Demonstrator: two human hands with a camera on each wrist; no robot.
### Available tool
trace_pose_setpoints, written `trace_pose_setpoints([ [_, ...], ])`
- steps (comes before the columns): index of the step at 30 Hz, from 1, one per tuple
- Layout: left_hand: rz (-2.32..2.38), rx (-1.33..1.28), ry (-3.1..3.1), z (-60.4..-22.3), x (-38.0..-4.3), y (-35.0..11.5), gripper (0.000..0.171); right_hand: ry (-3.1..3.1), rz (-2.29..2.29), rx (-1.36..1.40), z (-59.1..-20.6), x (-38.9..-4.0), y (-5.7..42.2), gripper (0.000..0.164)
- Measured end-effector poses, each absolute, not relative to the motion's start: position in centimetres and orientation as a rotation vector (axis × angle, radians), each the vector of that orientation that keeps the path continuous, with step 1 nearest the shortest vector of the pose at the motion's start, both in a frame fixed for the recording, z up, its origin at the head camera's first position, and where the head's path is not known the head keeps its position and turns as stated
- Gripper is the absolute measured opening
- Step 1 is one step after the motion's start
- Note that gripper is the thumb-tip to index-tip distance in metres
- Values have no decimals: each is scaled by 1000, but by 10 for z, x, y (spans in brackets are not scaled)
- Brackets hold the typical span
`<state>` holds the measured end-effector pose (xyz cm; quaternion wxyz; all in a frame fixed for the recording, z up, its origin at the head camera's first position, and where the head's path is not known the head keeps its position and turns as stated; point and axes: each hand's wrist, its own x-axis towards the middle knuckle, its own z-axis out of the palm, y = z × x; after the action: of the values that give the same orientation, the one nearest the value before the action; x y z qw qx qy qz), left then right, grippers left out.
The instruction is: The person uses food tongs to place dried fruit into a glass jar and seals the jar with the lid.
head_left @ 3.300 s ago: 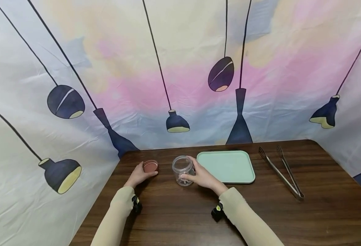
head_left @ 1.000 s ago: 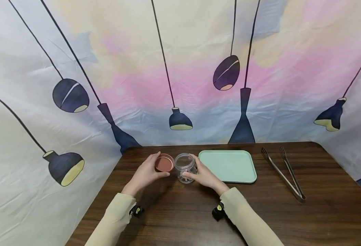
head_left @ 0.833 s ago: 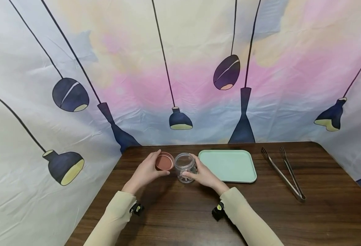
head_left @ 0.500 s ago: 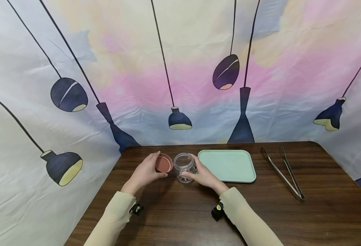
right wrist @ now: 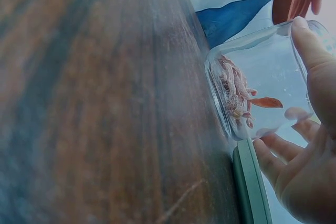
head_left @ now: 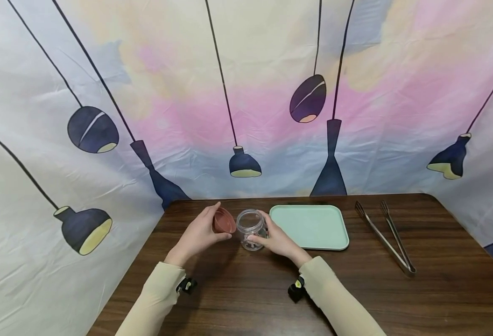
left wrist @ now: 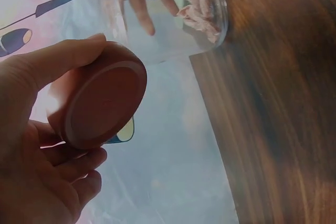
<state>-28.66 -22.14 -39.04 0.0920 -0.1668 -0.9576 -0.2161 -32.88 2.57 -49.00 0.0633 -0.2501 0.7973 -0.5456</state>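
Note:
My left hand (head_left: 197,236) pinches a reddish-brown round lid (head_left: 224,220) between thumb and fingers, just left of the jar. The lid is tilted, its hollow side turned partly toward the jar; the left wrist view shows its flat top (left wrist: 107,103). With thumb and fingers around its side, my right hand (head_left: 277,238) holds a clear jar (head_left: 250,226), which stands upright and uncovered on the table. Small pinkish, whitish-coated strips (right wrist: 233,90) lie at the jar's bottom, along with one orange-brown piece (right wrist: 266,102). Their exact kind is unclear.
A pale green tray (head_left: 309,227) lies right of the jar, close behind my right hand. Farther right, metal tongs (head_left: 391,240) lie spread on the dark wooden table (head_left: 246,298). Behind the table hangs a cloth (head_left: 179,93) printed with lamps.
My left hand has carried the lid from the left part of the table rightward to beside the jar. In the last half second the lid has tipped more steeply. The jar stays in place.

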Motion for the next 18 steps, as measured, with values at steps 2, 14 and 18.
trace_pose_setpoints([
  [2,-661,-501,-2842,-388,-286,-221,100,2407,-1651,-759,-490,-329,26,96],
  [14,-707,-534,-2849,-383,-287,-210,101,2401,-1653,-758,-490,-328,25,94],
  [18,-758,-555,-2817,-387,-292,-208,99,2403,-1652,-758,-490,-328,25,93],
])
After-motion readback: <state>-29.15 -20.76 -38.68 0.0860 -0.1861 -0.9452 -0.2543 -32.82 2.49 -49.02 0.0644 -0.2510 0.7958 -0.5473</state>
